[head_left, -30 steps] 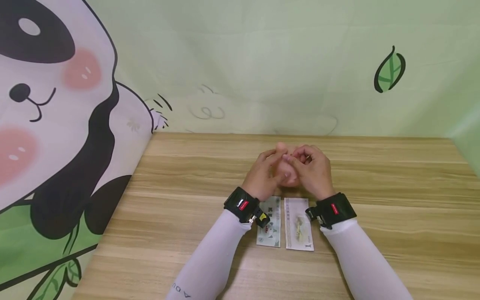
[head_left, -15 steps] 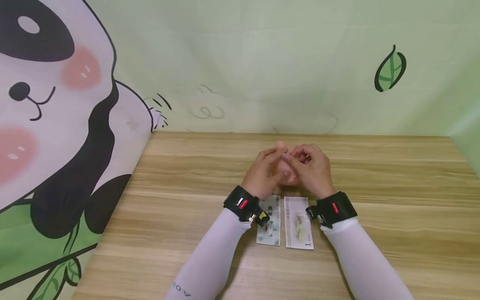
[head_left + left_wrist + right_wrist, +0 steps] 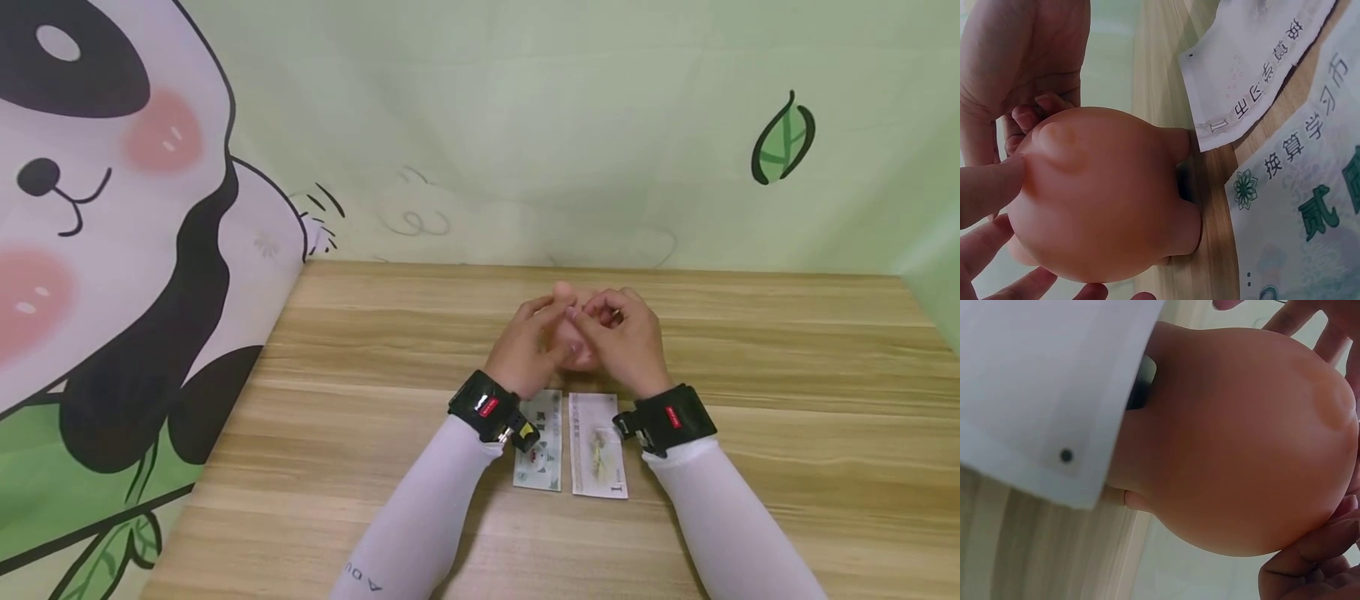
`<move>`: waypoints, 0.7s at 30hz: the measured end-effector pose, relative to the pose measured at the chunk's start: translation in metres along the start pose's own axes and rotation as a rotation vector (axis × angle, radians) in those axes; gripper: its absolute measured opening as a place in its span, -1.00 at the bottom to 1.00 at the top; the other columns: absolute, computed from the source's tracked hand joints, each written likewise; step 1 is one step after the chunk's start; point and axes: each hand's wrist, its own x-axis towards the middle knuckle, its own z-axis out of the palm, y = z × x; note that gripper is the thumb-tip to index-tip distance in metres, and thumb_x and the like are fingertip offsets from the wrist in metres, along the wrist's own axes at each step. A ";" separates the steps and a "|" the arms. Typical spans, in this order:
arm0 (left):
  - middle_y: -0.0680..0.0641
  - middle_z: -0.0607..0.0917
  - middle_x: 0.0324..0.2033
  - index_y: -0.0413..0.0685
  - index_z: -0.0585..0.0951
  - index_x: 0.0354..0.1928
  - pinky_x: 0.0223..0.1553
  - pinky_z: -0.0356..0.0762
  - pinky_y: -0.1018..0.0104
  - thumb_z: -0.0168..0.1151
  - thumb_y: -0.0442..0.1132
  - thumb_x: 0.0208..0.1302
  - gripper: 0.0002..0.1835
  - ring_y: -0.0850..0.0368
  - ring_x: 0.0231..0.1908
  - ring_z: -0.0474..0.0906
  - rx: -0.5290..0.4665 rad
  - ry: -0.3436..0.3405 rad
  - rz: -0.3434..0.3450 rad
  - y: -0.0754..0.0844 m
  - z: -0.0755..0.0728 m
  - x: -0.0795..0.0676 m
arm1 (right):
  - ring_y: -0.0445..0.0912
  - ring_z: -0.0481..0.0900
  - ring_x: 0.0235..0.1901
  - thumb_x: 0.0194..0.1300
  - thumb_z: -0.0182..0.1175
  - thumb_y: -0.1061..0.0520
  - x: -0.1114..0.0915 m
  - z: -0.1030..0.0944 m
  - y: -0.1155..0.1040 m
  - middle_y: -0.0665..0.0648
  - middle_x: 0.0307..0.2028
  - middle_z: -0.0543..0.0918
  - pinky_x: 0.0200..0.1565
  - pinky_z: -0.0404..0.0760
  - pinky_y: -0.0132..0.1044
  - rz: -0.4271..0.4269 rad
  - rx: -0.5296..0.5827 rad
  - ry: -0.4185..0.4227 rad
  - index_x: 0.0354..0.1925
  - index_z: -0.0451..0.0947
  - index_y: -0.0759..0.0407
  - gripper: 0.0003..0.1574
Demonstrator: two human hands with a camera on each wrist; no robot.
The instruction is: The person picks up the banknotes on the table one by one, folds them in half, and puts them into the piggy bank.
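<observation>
A round pink piggy bank (image 3: 585, 358) stands on the table between my hands, its rear with a curled raised tail toward me in both wrist views. My left hand (image 3: 521, 346) holds it, thumb on top and fingers spread along its side (image 3: 1104, 187). At the top, my right hand (image 3: 633, 342) has thumb and forefinger brought together close to the left fingertips. Whether something small is between them is hidden. Just in front of the piggy bank lie two play banknotes, a green one (image 3: 547, 471) at left and a whitish one (image 3: 597, 454) at right.
The wooden table (image 3: 787, 367) extends to both sides. A pale green cloth backdrop (image 3: 525, 125) rises along its far edge, and a printed panda (image 3: 150, 292) covers the left side. Each wrist wears a black strap (image 3: 671, 419).
Both hands and the piggy bank stay in place, with the fingers hardly moving. The banknotes lie as before; the head view shifts only slightly.
</observation>
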 end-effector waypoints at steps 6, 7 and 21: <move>-0.08 0.25 0.58 0.27 0.31 0.57 0.42 0.44 -0.08 0.32 -0.09 0.44 -0.28 -0.13 0.43 0.42 0.011 -0.013 -0.019 0.002 0.000 -0.001 | -0.06 0.44 -0.27 0.33 0.42 0.04 0.000 0.000 0.001 0.08 -0.30 0.49 -0.27 0.42 -0.32 0.004 -0.003 0.005 -0.32 0.65 0.17 -0.77; -0.08 0.24 0.58 0.28 0.30 0.57 0.42 0.43 -0.09 0.32 -0.08 0.44 -0.28 -0.14 0.44 0.41 0.011 -0.016 -0.020 0.002 -0.001 -0.001 | -0.06 0.44 -0.27 0.33 0.42 0.04 0.000 0.000 0.000 0.08 -0.30 0.49 -0.27 0.42 -0.32 0.006 -0.001 0.005 -0.31 0.65 0.18 -0.77; -0.15 0.61 0.13 -0.08 0.48 0.38 -0.02 0.68 0.18 0.18 -0.04 0.51 -0.50 0.02 -0.03 0.63 0.024 -0.029 -0.046 0.015 -0.023 -0.013 | -0.04 0.52 -0.13 0.42 0.31 0.04 -0.001 -0.019 -0.009 0.22 -0.12 0.66 -0.17 0.52 -0.42 0.065 -0.034 -0.116 -0.13 0.70 0.27 -0.71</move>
